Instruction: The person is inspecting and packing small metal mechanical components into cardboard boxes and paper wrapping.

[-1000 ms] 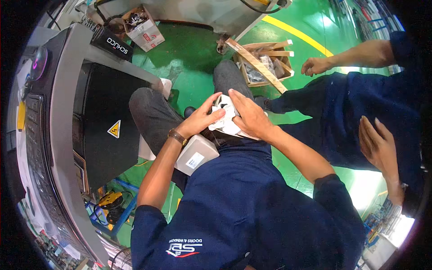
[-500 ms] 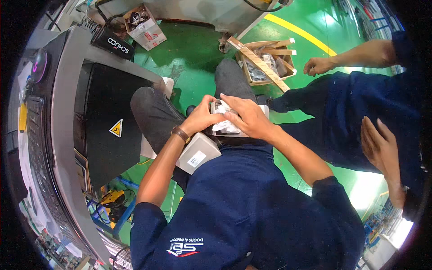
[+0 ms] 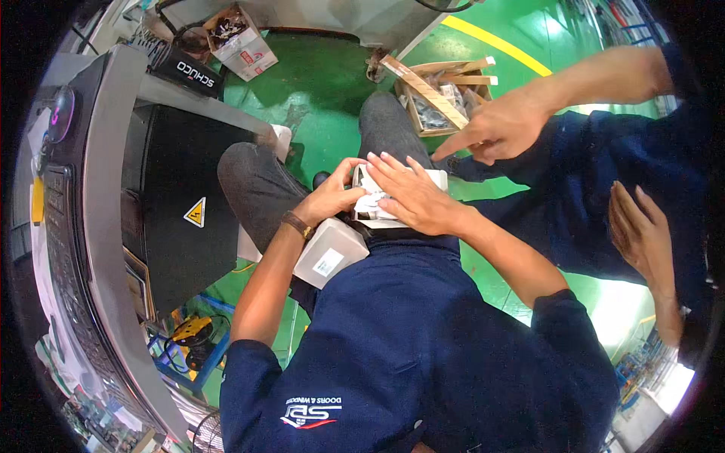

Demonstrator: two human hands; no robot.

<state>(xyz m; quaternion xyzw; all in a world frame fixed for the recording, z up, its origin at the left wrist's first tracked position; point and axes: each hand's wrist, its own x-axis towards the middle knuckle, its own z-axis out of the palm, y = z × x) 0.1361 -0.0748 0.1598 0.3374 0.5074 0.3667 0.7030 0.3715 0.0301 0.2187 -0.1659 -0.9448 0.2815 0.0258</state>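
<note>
An open white cardboard box rests on my lap, filled with crumpled white wrapping. My left hand grips the box's left end, its thumb lying over the rim by the wrapping. Across the top of the wrapping lies my right hand, flat with fingers spread. What sits under the wrapping is hidden. Beside my left wrist, a closed pale grey box with a white label rests tilted against my thigh.
A co-worker's pointing hand hangs just beyond my right hand; their other hand is lower at the right. An open carton with wooden strips stands on the floor ahead. A desk with a keyboard runs along my left.
The co-worker's hand has come in toward the box, finger extended. My right hand has flattened, fingers spreading over the wrapping. My left hand stays nearly in place.
</note>
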